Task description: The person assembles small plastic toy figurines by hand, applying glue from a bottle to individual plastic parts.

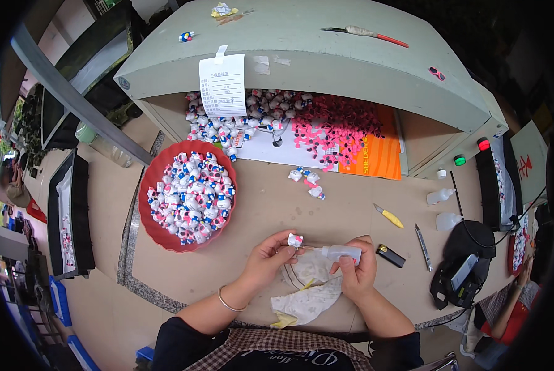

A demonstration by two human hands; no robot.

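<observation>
1. the left hand (271,253) has its fingers pinched closed around one small white figurine (295,240) with pink and blue marks, held just above the stained rag (308,290) on the table (258,204).
2. the right hand (357,272) has its fingers wrapped shut around a small clear squeeze bottle (342,252), its thin nozzle pointing at the figurine and almost touching it.
3. up and left of the rag, a red bowl (148,204) is heaped with similar figurines.
4. beyond the rag, under the grey hood (326,62), lie a pile of figurines (227,123) and a pile of loose pink parts (336,130).
5. judging by those piles, much work looks left; i cannot tell which pieces are finished.
</observation>
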